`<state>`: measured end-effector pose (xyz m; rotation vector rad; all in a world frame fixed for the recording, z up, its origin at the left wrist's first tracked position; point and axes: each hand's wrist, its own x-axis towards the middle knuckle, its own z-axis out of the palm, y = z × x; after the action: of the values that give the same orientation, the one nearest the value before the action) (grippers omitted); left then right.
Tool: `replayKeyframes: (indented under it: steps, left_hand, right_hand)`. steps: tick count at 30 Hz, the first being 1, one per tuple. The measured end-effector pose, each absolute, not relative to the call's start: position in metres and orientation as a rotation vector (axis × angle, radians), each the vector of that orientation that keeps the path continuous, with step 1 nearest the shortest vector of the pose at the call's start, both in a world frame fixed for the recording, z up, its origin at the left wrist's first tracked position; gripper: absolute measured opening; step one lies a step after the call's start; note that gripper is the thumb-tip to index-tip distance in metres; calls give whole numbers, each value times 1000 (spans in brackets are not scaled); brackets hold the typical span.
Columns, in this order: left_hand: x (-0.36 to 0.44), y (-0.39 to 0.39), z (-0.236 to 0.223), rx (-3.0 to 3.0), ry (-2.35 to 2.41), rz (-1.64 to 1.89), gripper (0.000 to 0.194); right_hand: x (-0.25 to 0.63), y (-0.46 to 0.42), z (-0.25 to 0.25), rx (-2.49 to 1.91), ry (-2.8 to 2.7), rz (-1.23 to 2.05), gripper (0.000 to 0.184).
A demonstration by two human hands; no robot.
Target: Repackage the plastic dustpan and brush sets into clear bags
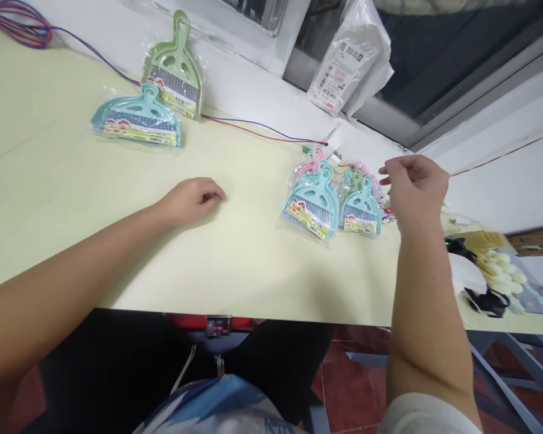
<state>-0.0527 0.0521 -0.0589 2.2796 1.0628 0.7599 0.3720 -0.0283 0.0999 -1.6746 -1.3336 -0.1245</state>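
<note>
Head view: both hands empty, dustpan sets on table.
Left hand [196, 200], loosely curled, lies on the table [248, 259]; right hand [419, 187], partly curled, is raised beside the small blue dustpan set [361, 208]. Bagged green dustpan set [176, 69] leans against the wall [244, 78].

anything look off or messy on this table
Nothing looks spilled or broken. Only the loosely coiled red and blue cable looks untidy, its strands trailing behind the bagged green plastic dustpan set along the back of the pale yellow table.
</note>
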Motion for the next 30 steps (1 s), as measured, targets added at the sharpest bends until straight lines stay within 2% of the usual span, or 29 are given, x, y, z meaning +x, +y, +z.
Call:
replayKeyframes:
  steps: [2, 6, 10, 13, 14, 19, 24, 30]
  left_hand:
    - [-49, 49, -61, 2354, 1012, 785, 30]
    - [-51, 53, -52, 2388, 1046, 886, 32]
    - [-89, 85, -25, 2303, 1445, 1153, 36]
    - [-128, 115, -14, 2140, 1783, 1258, 54]
    - [-139, 121, -15, 2140, 1797, 1155, 60]
    - [-157, 118, -34, 2383, 1807, 843, 44]
    - [-154, 109, -36, 2547, 1819, 755, 29]
    - [-154, 119, -36, 2617, 1747, 666, 31]
  right_hand:
    - [316, -52, 85, -1486, -1459, -8, 12]
    - [214, -72, 27, -1400, -1631, 217, 28]
    - [164, -72, -28, -1487, -1673, 277, 51]
    - [161, -71, -48, -1428, -1783, 298, 55]
    - [163, -71, -52, -1404, -1806, 313, 55]
    - [175, -63, -55, -1395, -1820, 352, 51]
    - [182, -59, -51, -1401, -1785, 407, 50]
    - [188, -59, -49, -1380, -1766, 420, 49]
